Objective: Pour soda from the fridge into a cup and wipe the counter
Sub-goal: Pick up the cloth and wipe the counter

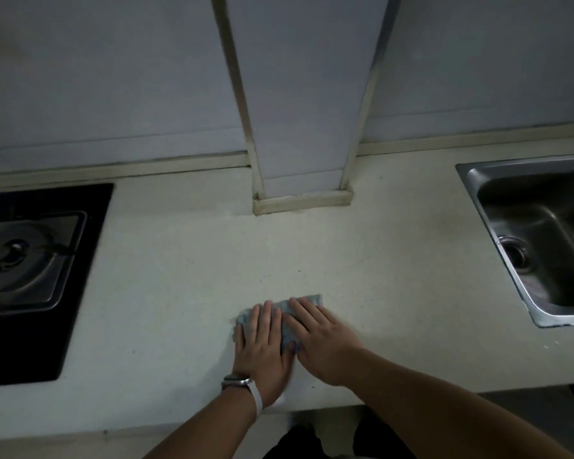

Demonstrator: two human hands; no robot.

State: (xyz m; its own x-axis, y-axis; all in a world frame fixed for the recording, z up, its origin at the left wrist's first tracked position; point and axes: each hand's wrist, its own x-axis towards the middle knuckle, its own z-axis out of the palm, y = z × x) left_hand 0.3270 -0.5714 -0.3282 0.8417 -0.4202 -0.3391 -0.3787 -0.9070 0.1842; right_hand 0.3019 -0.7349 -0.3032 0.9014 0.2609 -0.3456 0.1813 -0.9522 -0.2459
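Note:
A small grey-blue cloth point(287, 321) lies flat on the pale speckled counter point(186, 266), near its front edge. My left hand point(262, 342), with a watch on the wrist, presses on the cloth's left part with straight fingers. My right hand point(318, 339) lies beside it, flat on the cloth's right part. Both hands cover most of the cloth. No cup or soda shows in this view.
A black gas hob point(30, 276) is set into the counter at the left. A steel sink point(537, 233) sits at the right, with water drops on the counter near its front corner. A boxed column point(302, 180) juts out from the tiled back wall.

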